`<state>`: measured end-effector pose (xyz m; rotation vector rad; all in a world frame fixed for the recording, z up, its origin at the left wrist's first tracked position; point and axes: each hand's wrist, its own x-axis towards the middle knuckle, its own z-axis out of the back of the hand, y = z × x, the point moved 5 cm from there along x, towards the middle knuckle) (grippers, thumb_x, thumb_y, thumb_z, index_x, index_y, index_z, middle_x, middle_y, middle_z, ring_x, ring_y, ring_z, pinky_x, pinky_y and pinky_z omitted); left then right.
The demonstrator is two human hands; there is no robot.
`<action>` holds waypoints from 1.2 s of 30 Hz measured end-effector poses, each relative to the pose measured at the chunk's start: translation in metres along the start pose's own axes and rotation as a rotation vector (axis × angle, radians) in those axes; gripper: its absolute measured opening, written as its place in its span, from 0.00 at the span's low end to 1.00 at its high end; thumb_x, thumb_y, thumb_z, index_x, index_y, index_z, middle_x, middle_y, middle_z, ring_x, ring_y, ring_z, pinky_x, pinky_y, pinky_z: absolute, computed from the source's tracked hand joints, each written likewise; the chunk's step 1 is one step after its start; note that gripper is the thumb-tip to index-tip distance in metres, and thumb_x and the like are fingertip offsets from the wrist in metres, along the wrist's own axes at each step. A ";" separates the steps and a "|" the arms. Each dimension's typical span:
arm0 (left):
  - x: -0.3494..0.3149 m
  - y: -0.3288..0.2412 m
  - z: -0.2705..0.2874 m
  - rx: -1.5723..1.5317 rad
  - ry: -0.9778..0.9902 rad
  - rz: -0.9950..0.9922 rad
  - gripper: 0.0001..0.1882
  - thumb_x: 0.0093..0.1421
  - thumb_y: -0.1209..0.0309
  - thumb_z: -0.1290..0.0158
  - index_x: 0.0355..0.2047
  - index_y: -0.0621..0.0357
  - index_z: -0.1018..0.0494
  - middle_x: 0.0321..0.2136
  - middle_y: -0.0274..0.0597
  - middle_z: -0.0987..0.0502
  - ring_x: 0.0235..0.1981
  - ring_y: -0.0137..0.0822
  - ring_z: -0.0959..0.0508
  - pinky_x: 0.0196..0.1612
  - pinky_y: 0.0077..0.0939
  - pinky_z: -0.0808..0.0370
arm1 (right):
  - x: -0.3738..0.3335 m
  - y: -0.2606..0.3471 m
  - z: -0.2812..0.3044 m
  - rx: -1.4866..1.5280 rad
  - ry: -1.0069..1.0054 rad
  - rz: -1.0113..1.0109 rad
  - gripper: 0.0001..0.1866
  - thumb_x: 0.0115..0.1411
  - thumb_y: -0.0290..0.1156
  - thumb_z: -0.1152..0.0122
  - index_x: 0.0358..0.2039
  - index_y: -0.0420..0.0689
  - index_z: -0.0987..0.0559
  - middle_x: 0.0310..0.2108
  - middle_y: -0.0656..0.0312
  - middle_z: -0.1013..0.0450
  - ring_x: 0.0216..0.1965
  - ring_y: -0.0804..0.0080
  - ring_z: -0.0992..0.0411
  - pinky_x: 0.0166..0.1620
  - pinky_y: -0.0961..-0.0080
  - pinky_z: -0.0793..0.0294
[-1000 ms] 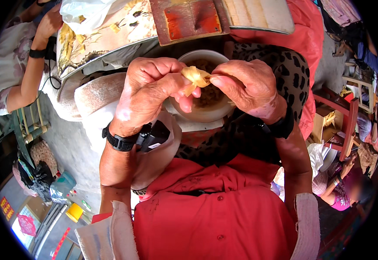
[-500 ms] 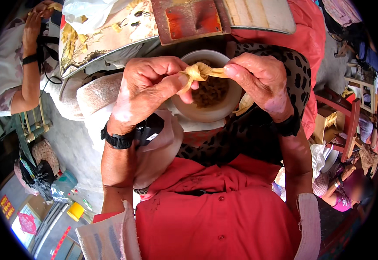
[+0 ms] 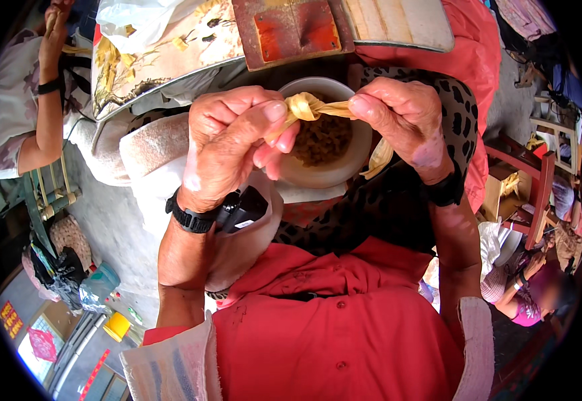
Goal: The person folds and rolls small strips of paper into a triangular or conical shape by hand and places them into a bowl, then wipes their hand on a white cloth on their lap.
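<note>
A pale yellow strip of dried leaf or husk (image 3: 304, 105) is stretched between my hands, with a twisted knot near its left part. My left hand (image 3: 234, 127) pinches it beside the knot between thumb and fingers. From the other side, my right hand (image 3: 398, 117) grips the twisted length, and a loose tail of the strip hangs below that hand. Behind and under the strip sits a white bowl (image 3: 361, 150) on my lap, with brown, soft-looking pieces (image 3: 325, 144) inside. Both my wrists carry black bands.
Beyond the bowl, a low table (image 3: 217, 50) bears a red-and-brown wooden block (image 3: 297, 33), a white plastic bag (image 3: 134, 27) and yellow scraps. A person (image 3: 34, 113) works at the far left with yellow strips. To the right stands a reddish wooden stool (image 3: 538, 194).
My left hand has turned slightly, its thumb now higher beside the knot and its lower fingers more extended. The right hand has barely shifted.
</note>
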<state>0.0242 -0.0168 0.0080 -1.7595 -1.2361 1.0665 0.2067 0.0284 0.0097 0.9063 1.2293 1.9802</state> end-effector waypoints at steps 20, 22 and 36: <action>0.012 0.011 -0.009 0.533 0.150 -0.015 0.16 0.54 0.74 0.41 0.44 0.61 0.26 0.32 0.32 0.23 0.27 0.19 0.28 0.31 0.13 0.28 | -0.002 -0.005 -0.007 -0.049 0.060 -0.025 0.07 0.58 0.27 0.42 0.27 0.36 0.24 0.15 0.62 0.35 0.16 0.79 0.38 0.21 0.80 0.41; 0.013 0.011 -0.011 0.518 0.154 0.015 0.16 0.55 0.73 0.41 0.44 0.59 0.26 0.29 0.29 0.23 0.22 0.16 0.31 0.26 0.12 0.31 | -0.002 -0.006 -0.008 -0.045 0.057 -0.009 0.06 0.58 0.26 0.41 0.28 0.36 0.24 0.16 0.60 0.34 0.16 0.76 0.39 0.20 0.79 0.41; 0.003 0.006 -0.006 0.634 0.028 0.013 0.07 0.61 0.69 0.47 0.32 0.60 0.25 0.23 0.32 0.26 0.27 0.20 0.31 0.30 0.14 0.34 | -0.004 -0.005 -0.007 -0.007 0.119 -0.058 0.05 0.58 0.27 0.41 0.29 0.39 0.22 0.17 0.60 0.30 0.16 0.76 0.35 0.21 0.81 0.38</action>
